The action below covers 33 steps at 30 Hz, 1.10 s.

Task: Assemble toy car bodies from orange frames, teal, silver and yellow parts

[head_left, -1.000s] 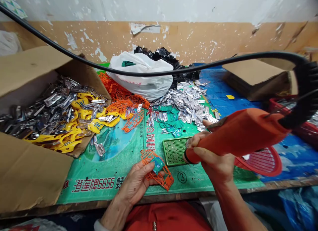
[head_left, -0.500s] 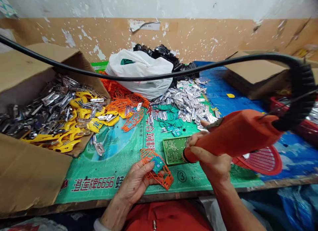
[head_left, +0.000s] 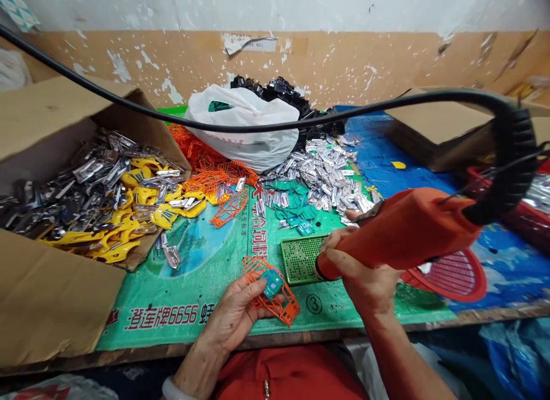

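Between thumb and fingers, my left hand grips an orange plastic lattice frame with a teal plastic piece lying on it, the thumb pressed on the teal piece. My right hand is wrapped round an orange electric screwdriver, tilted so its front end points down and left. That end is over the right side of a shallow green perforated tray; its bit is hidden from me. The held frame lies just left of and nearer than the tray.
A cardboard box spills silver and yellow parts at left. Behind are orange frames, a white plastic bag, silver parts and teal parts. A red basket stands right. The screwdriver's black cable crosses the view.
The black cable has swayed, its left part rising and its middle dipping slightly. The screwdriver's rear end has shifted a little left; both hands stay nearly still.
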Each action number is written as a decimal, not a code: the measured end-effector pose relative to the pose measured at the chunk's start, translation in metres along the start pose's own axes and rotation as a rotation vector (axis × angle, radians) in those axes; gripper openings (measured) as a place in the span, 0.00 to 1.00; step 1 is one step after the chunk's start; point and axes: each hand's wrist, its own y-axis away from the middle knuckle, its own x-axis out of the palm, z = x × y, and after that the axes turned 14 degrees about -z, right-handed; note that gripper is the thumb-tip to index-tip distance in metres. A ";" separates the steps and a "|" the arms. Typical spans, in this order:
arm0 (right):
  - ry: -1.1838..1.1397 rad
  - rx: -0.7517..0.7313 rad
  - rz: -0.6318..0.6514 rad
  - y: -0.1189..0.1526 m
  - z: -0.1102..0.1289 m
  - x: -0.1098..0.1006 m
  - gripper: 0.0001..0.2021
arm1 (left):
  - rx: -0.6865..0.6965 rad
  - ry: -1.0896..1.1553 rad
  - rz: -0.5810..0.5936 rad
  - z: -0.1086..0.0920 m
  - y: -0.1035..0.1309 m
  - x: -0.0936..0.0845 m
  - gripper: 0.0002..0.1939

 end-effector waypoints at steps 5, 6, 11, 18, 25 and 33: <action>0.034 -0.003 0.002 0.000 -0.003 -0.002 0.10 | 0.006 0.010 0.020 0.001 0.000 0.000 0.17; 0.034 -0.001 -0.005 0.000 -0.004 -0.003 0.10 | 0.008 0.014 0.025 0.001 0.000 0.000 0.17; -0.016 0.006 -0.005 -0.006 -0.004 -0.003 0.14 | 0.015 0.006 0.034 0.000 0.002 0.004 0.18; -0.073 0.024 -0.046 -0.012 0.017 0.001 0.14 | 0.022 -0.013 0.035 0.000 0.002 0.004 0.18; -0.259 0.085 0.185 0.001 0.037 0.017 0.21 | 0.034 -0.011 0.107 0.003 0.001 0.005 0.16; -0.242 0.200 0.299 0.019 0.037 0.031 0.27 | 0.063 0.000 0.158 0.003 0.001 0.006 0.15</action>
